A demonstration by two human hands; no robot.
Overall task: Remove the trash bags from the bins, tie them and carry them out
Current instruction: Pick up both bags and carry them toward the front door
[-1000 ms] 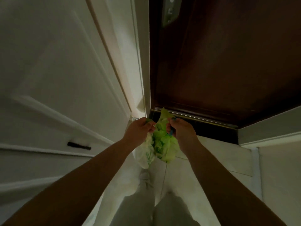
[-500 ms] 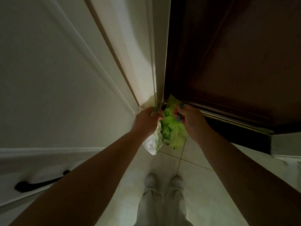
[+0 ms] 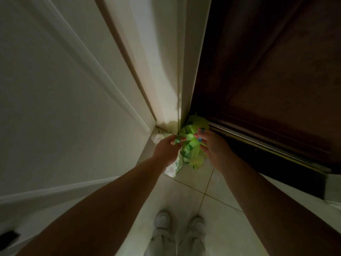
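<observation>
A bright green trash bag [image 3: 191, 154] hangs low over the tiled floor, in the corner where the white door frame meets the dark brown door. A paler white bag [image 3: 174, 167] hangs beside and under it on the left. My left hand [image 3: 167, 148] pinches the green bag's top from the left. My right hand [image 3: 212, 145] grips the same top from the right, fingers curled into the plastic. The bags' lower parts are partly hidden behind my hands.
A white panelled door [image 3: 55, 108] fills the left side. The dark brown door [image 3: 276, 71] with a metal threshold strip [image 3: 267, 146] stands on the right. My two feet in light shoes [image 3: 180, 224] stand on the pale floor tiles [image 3: 212, 218].
My view has tilted down and closer to the corner. Both hands have carried the bags lower and forward toward the foot of the door frame, still gripping the green bag's top.
</observation>
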